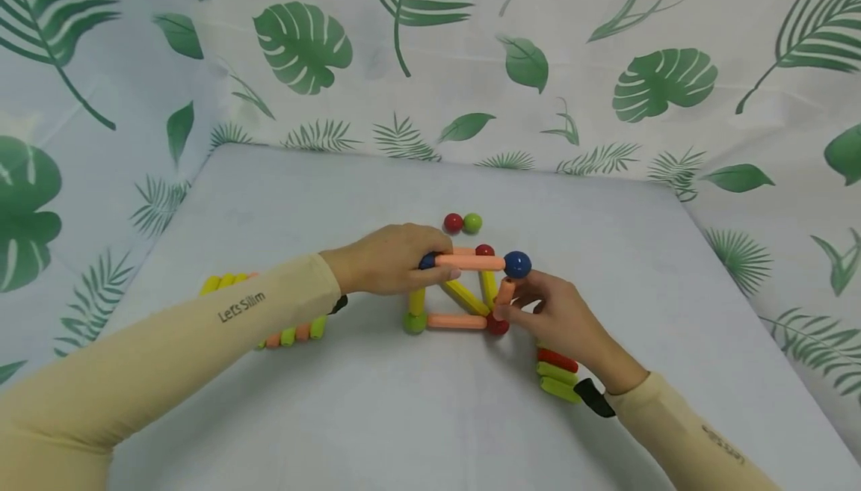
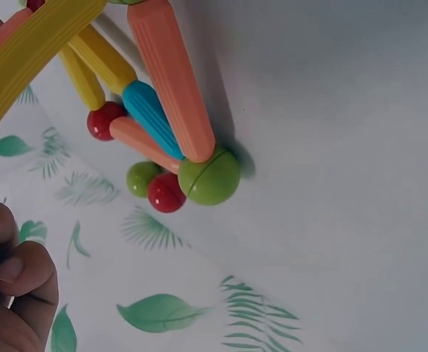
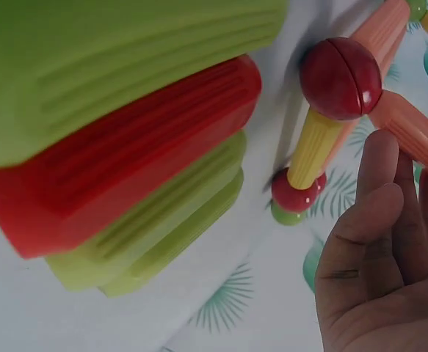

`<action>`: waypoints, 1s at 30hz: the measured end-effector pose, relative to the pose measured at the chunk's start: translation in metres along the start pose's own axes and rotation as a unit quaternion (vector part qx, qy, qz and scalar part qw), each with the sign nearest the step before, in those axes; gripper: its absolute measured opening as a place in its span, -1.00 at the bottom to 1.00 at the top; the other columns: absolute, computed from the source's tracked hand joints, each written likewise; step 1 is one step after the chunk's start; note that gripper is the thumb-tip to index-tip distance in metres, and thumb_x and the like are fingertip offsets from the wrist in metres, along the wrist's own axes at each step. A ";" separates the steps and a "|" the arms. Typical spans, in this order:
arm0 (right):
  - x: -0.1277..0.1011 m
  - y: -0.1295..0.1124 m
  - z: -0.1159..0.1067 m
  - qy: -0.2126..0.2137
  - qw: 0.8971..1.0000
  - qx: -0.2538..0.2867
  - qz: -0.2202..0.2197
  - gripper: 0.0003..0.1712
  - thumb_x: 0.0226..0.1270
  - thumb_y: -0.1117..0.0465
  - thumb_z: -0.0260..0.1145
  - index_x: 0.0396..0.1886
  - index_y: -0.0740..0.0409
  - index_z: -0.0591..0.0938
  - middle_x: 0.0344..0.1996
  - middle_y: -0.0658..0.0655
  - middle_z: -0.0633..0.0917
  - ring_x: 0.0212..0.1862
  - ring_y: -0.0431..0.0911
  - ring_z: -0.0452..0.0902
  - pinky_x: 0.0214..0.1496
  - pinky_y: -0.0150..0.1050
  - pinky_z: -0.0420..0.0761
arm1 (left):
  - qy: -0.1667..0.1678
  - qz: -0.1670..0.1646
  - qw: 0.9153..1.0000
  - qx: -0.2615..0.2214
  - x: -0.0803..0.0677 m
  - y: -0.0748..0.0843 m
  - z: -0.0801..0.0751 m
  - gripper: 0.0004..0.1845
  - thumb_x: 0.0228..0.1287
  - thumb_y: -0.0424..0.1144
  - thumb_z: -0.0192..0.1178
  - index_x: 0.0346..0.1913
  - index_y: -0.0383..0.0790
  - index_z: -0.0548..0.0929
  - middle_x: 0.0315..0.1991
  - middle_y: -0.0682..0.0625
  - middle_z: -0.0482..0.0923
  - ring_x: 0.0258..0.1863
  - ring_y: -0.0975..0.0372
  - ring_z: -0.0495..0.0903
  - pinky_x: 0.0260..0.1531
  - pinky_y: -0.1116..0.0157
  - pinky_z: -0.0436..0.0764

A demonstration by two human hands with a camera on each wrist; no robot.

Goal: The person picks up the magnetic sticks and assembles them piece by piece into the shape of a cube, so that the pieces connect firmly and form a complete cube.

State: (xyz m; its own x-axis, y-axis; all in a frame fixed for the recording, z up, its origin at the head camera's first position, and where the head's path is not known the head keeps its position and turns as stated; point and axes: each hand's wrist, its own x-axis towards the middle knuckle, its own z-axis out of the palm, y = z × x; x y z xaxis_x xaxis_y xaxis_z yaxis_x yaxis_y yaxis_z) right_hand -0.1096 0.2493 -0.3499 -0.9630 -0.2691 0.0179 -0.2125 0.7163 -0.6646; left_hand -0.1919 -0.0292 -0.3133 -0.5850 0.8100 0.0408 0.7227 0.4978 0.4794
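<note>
A frame of coloured sticks and balls stands mid-table. My left hand [image 1: 436, 265] grips the left end of its top orange stick [image 1: 471, 261], over a dark blue ball [image 1: 427, 261]. That stick's right end carries a blue ball [image 1: 516, 264]. My right hand [image 1: 516, 304] pinches the short upright orange stick [image 1: 504, 291] between this ball and a red corner ball [image 1: 498, 324]. A bottom orange stick [image 1: 457, 321] runs to a green corner ball [image 1: 414, 322], which the left wrist view shows large as the green ball [image 2: 210, 176]. The right wrist view has the red ball [image 3: 341, 77] beside my fingers [image 3: 379, 220].
A loose red ball [image 1: 454, 223] and green ball [image 1: 472, 223] lie just behind the frame. A row of spare sticks [image 1: 289, 335] lies under my left forearm. Red and green sticks [image 1: 557, 373] are stacked by my right wrist. Leaf-print cloth walls surround the table [image 1: 336, 416].
</note>
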 end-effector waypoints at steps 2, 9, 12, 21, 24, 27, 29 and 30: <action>0.000 0.001 -0.001 0.001 1.000 0.007 0.005 -0.72 0.27 0.09 0.52 -0.09 0.02 0.66 -0.19 -0.08 0.75 -0.12 -0.13 0.66 -0.16 -0.15 0.63 | 0.000 0.002 1.000 0.002 0.000 0.000 0.000 -0.71 0.50 0.13 0.13 -0.13 -0.01 0.59 -0.32 0.11 0.47 -0.30 0.25 0.46 -0.26 0.27 0.43; 0.000 0.003 -0.002 -0.004 1.000 0.014 0.012 -0.76 0.27 0.08 0.52 -0.15 -0.03 0.66 -0.19 -0.06 0.75 -0.12 -0.10 0.67 -0.12 -0.11 0.66 | 0.004 0.001 1.000 0.010 -0.001 0.001 -0.001 -0.69 0.47 0.15 0.15 -0.09 0.00 0.64 -0.28 0.15 0.49 -0.29 0.26 0.46 -0.26 0.27 0.44; -0.001 0.004 -0.009 -0.021 1.000 -0.019 0.013 -0.73 0.29 0.08 0.50 -0.08 0.00 0.66 -0.17 -0.05 0.73 -0.13 -0.10 0.66 -0.16 -0.15 0.66 | -0.001 -0.012 1.000 0.001 -0.002 0.001 -0.003 -0.64 0.46 0.18 0.13 0.02 0.02 0.64 -0.20 0.17 0.53 -0.25 0.27 0.48 -0.22 0.28 0.48; -0.011 0.025 -0.045 -0.151 0.966 -0.181 0.104 -0.76 0.26 0.16 0.50 -0.09 0.07 0.78 -0.30 -0.05 0.68 -0.28 -0.11 0.54 -0.29 -0.23 0.60 | 0.000 -0.002 0.987 -0.163 -0.011 -0.010 -0.021 -0.78 0.41 -0.14 0.22 0.04 -0.08 0.63 -0.13 0.11 0.62 -0.18 0.21 0.56 -0.12 0.21 0.57; -0.011 0.033 -0.044 -0.180 0.959 -0.177 0.128 -0.75 0.28 0.15 0.49 -0.07 0.07 0.78 -0.32 -0.05 0.67 -0.29 -0.10 0.53 -0.28 -0.21 0.62 | -0.001 0.004 0.979 -0.203 -0.012 -0.014 -0.023 -0.81 0.39 -0.17 0.29 -0.01 -0.10 0.69 -0.13 0.13 0.64 -0.12 0.23 0.56 -0.02 0.16 0.55; -0.010 0.037 -0.043 -0.185 0.956 -0.183 0.132 -0.76 0.28 0.18 0.49 -0.06 0.06 0.79 -0.33 -0.05 0.67 -0.29 -0.10 0.52 -0.27 -0.21 0.62 | -0.006 -0.004 0.974 -0.227 -0.013 -0.015 -0.024 -0.80 0.39 -0.17 0.30 0.01 -0.08 0.73 -0.13 0.14 0.67 -0.12 0.22 0.58 -0.02 0.13 0.55; -0.009 0.038 -0.042 -0.186 0.954 -0.198 0.127 -0.74 0.27 0.18 0.50 -0.05 0.06 0.78 -0.33 -0.06 0.67 -0.28 -0.10 0.52 -0.27 -0.21 0.62 | -0.008 -0.010 0.971 -0.240 -0.014 -0.015 -0.025 -0.80 0.38 -0.18 0.31 0.01 -0.08 0.75 -0.14 0.14 0.69 -0.11 0.22 0.60 -0.04 0.14 0.56; -0.008 0.038 -0.041 -0.187 0.952 -0.206 0.124 -0.73 0.26 0.18 0.50 -0.04 0.06 0.78 -0.33 -0.06 0.67 -0.27 -0.10 0.52 -0.26 -0.20 0.63 | -0.008 -0.013 0.969 -0.246 -0.015 -0.014 -0.026 -0.80 0.38 -0.19 0.32 0.00 -0.08 0.76 -0.14 0.15 0.70 -0.10 0.22 0.60 -0.05 0.15 0.57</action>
State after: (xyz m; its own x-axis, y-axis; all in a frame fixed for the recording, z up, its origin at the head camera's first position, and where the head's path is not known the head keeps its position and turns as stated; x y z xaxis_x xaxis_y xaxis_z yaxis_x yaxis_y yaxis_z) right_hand -0.1170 0.3049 -0.3443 -0.8819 -0.2146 -0.4198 -0.1084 0.9588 -0.2625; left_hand -0.2029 -0.0559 -0.2982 -0.5926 0.8054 0.0108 0.4415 0.3136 0.8407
